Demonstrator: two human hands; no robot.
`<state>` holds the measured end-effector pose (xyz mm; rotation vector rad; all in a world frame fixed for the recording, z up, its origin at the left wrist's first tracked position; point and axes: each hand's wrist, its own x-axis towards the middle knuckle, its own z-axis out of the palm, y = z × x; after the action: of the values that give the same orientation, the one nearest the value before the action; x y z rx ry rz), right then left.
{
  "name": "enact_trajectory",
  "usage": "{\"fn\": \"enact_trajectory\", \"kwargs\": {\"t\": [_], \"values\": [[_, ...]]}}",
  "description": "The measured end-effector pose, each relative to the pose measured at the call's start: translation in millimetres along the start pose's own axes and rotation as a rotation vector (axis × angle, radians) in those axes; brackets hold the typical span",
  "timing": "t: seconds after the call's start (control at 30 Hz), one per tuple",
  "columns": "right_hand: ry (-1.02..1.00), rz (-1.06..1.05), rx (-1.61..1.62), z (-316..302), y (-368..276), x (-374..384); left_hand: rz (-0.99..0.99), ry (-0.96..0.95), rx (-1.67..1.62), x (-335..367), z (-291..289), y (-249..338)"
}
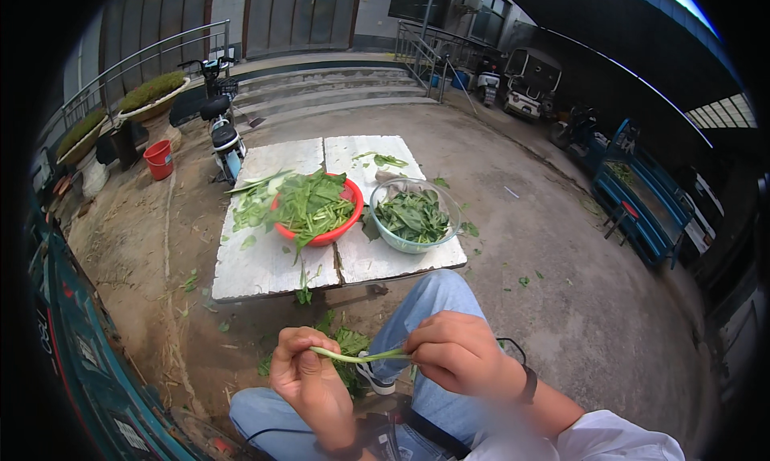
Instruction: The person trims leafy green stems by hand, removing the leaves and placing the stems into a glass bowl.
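Observation:
Between my two hands a thin pale-green vegetable stem is stretched nearly level above my lap. My left hand pinches its thicker, paler end between thumb and fingers. The greener end is gripped by my right hand, whose curled fingers hide the tip. Beyond them, on a low white table, stands a red basin heaped with leafy green stems. To its right is a clear bowl of dark green leaves.
Loose stems and leaves lie on the table's left side and far end. Discarded leaves lie on the ground by my shoe. A scooter and a red bucket stand at far left, a blue cart at right, steps behind.

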<state>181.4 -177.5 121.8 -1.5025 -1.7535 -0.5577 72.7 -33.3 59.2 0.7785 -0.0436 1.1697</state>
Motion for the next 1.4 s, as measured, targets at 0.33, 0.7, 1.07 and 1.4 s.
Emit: {"fn": "enact_trajectory", "kwargs": {"t": [0.33,0.7,1.07,1.4], "values": [[0.051,0.081,-0.046,-14,15,-12,0.138,0.073,0.084,12,-38,12],[0.261,0.248,-0.264,-47,39,-16,0.195,0.151,0.117,19,-62,19],[0.528,0.523,0.162,-32,40,-6,0.216,0.13,0.19,18,-61,22],[-0.276,0.176,0.086,7,26,64,0.185,0.078,0.177,9,-40,17]]}}
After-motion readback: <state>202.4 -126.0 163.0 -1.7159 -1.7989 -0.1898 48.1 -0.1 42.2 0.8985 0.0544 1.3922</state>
